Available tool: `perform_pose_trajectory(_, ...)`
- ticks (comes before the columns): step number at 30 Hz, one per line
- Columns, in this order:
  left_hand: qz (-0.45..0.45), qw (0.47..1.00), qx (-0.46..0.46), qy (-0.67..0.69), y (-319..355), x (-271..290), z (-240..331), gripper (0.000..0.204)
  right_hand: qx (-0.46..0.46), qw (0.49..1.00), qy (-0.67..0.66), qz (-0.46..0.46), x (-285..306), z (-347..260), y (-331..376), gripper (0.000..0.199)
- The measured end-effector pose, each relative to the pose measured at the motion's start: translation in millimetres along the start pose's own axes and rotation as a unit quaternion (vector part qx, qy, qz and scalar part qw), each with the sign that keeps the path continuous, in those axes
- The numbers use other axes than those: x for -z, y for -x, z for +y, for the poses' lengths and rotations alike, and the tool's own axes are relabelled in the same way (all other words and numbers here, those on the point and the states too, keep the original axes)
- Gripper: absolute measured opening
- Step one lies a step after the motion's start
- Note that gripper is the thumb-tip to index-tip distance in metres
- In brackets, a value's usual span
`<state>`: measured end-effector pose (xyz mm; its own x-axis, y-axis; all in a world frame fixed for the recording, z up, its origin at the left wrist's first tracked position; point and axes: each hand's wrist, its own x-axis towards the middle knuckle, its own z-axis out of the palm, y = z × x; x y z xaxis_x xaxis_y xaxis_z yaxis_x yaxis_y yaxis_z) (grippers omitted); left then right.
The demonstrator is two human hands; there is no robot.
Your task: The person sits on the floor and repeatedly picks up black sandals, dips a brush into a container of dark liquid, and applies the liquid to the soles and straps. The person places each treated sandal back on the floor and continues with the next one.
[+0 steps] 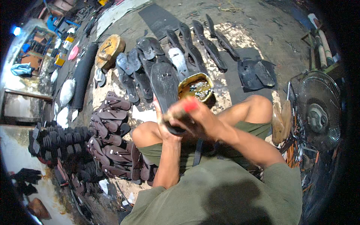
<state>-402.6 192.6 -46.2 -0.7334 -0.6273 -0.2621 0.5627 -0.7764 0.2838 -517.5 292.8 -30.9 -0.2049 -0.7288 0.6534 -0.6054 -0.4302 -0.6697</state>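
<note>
A black flip-flop sole (164, 80) stands tilted in front of me, its heel end toward my body. My left hand (165, 129) grips it from below and along the side near the heel. Over that lower part is my right hand (200, 118), smeared by motion, its fingers closed round what looks like a brush with a red handle (190, 104); the brush's working end is blurred. Just beyond the right hand sits a yellowish pot (181, 90) with dark, glossy, sticky liquid inside. Several dark soles (212, 50) lie in rows past the pot, with a whitish one (178, 60) among them.
Brown flip-flops (112, 127) are heaped at my left, beside stacks of black soles (62, 140). A round wooden block (109, 50) and a black roll (84, 77) lie farther left. Black sheet pieces (257, 71) lie ahead right. A fan (318, 116) stands at the right.
</note>
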Motion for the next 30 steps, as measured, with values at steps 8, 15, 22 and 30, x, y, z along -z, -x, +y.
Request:
perform_pose_trajectory(8, -0.068, 0.994, 0.087, -0.023, -35.0, 27.7, 17.5, 0.050, -0.030, 0.997, -0.071, 0.005, -13.2, 0.1, 20.5, 0.038)
perform_pose_trajectory(15, 0.023, 0.991, 0.025, -0.126, -256.5, 60.6, 34.6, 0.046, -0.304, 0.932, -0.077, 0.178, 74.9, -42.2, 33.0, 0.022)
perform_pose_trajectory(22, 0.216, 0.949, -0.009, -0.230, -335.8, 88.2, 73.1, 0.067, -0.338, 0.910, -0.030, 0.239, 86.1, -35.7, 61.0, 0.028)
perform_pose_trajectory(30, 0.074, 0.623, -0.226, -0.745, -120.8, 48.0, 239.3, 0.039, -0.369, 0.909, -0.042, 0.189, 60.6, 10.3, 79.1, 0.028)
